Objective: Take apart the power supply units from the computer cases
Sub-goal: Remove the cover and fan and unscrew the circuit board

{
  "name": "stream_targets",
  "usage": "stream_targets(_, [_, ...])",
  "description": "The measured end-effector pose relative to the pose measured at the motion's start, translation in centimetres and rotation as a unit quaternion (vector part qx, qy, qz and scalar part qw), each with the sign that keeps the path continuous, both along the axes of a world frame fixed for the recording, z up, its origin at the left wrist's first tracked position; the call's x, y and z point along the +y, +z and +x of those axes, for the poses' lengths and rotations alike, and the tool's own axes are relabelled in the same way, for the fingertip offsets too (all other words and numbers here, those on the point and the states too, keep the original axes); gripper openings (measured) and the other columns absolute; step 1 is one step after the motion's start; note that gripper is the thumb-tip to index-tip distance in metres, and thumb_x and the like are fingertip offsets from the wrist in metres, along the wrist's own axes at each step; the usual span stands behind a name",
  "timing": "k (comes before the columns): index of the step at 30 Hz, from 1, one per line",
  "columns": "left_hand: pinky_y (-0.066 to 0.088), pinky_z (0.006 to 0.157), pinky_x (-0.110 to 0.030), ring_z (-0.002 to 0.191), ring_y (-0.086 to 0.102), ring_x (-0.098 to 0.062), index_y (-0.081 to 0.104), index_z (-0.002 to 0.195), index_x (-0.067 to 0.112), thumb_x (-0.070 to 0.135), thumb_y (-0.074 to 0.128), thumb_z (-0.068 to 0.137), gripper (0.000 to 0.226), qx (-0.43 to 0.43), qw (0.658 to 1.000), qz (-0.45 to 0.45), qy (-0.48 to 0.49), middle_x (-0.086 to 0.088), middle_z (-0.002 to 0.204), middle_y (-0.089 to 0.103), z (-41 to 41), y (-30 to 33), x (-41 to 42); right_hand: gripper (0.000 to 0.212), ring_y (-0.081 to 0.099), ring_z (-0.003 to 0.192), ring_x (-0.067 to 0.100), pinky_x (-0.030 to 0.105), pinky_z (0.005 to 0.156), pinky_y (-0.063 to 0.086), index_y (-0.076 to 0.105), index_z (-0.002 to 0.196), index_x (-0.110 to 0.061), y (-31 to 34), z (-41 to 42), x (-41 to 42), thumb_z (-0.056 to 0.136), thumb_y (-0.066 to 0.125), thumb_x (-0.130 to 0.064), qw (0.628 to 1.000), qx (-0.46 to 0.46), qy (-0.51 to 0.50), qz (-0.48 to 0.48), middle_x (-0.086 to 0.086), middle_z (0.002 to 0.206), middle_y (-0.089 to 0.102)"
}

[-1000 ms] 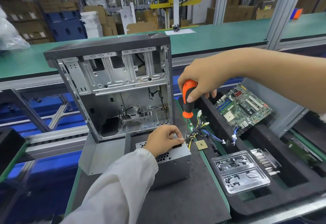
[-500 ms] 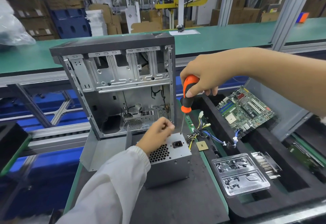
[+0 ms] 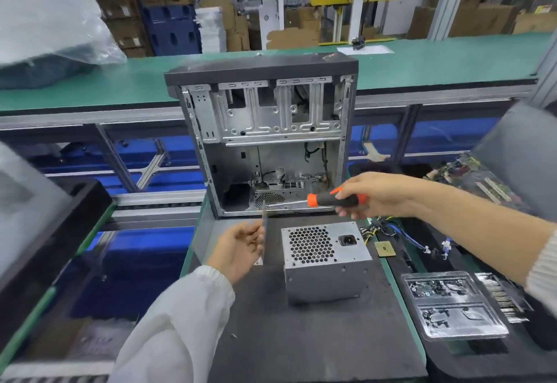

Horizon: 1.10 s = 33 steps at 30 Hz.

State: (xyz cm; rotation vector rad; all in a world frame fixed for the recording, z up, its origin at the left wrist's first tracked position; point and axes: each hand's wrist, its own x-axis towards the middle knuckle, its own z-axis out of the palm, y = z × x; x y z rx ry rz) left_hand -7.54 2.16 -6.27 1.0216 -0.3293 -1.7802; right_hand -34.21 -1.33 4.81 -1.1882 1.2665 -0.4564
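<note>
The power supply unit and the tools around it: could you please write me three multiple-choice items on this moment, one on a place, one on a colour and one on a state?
1. Where does the power supply unit stand?
A. Inside the computer case
B. On the dark mat in front of the computer case
C. In the clear plastic tray

2. What colours is the screwdriver handle?
A. Orange and black
B. Blue and yellow
C. All green

3. What is the right hand doing?
A. Resting flat on the mat
B. Pressing on the power supply unit
C. Gripping the screwdriver

Answers:
1. B: the unit sits on the mat, outside the open computer case.
2. A: the screwdriver has a black grip with orange ends.
3. C: the right hand has its fingers curled round the handle, held clear of the unit.
</note>
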Motion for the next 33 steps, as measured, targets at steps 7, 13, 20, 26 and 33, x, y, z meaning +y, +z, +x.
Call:
stream_targets(7, [0.044, 0.054, -0.016, 0.065, 0.048, -0.015, 0.058, 0.105, -0.005, -0.013, 0.035, 0.097, 0.026, -0.268, 0.952, -0.049, 0.141, -0.012, 0.080, 0.060, 6.1, -5.5, 5.3, 0.031, 0.061, 0.069, 0.016, 0.025, 0.059, 0.048, 0.061, 0.115, 0.007, -4.9, 3.4, 0.8, 0.086, 0.060, -0.003, 0.995, -0.074, -0.052, 0.045, 0.014, 0.084, 0.070])
stream_targets(13, [0.054, 0.089, -0.024, 0.101, 0.064, -0.028, 0.061, 0.095, 0.001, -0.017, 0.030, 0.096, 0.035, -0.320, 0.929, -0.100, 0.159, -0.018, 0.106, 0.064, 7.4, -10.0, 7.7, 0.023, 0.069, 0.077, 0.018, 0.022, 0.066, 0.057, 0.062, 0.108, 0.014, -7.7, 3.9, 1.5, 0.089, 0.056, 0.002, 0.982, -0.161, -0.098, -0.002, 0.024, 0.099, 0.071])
stream_targets(20, [0.035, 0.105, -0.016, 0.123, 0.051, -0.006, 0.060, 0.120, 0.019, -0.011, 0.033, 0.098, 0.046, -0.463, 0.874, -0.139, 0.051, 0.008, 0.132, 0.057, 7.7, -11.4, 8.2, 0.018, 0.071, 0.069, 0.017, 0.020, 0.061, 0.058, 0.063, 0.103, 0.010, -8.7, 4.1, 1.4, 0.090, 0.055, 0.001, 0.978, -0.145, -0.145, -0.034, 0.022, 0.088, 0.071])
stream_targets(26, [0.023, 0.104, -0.001, 0.135, 0.040, -0.009, 0.048, 0.133, 0.029, -0.001, 0.034, 0.101, 0.046, -0.556, 0.806, -0.185, -0.088, 0.014, 0.142, 0.045, 7.4, -11.9, 8.4, 0.012, 0.069, 0.068, 0.022, 0.020, 0.058, 0.057, 0.065, 0.094, 0.006, -8.6, 4.5, 1.6, 0.092, 0.055, -0.001, 0.977, -0.118, -0.170, -0.050, 0.022, 0.083, 0.069])
stream_targets(33, [-0.004, 0.110, -0.008, 0.136, -0.003, 0.014, 0.018, 0.148, 0.042, 0.071, 0.040, 0.087, 0.071, -0.680, 0.644, -0.267, -0.227, 0.037, 0.146, 0.002, 7.5, -12.8, 10.3, 0.013, 0.070, 0.063, 0.020, 0.019, 0.055, 0.055, 0.066, 0.088, 0.000, -8.9, 4.9, 2.1, 0.093, 0.055, -0.003, 0.980, -0.078, -0.155, -0.099, 0.016, 0.075, 0.071])
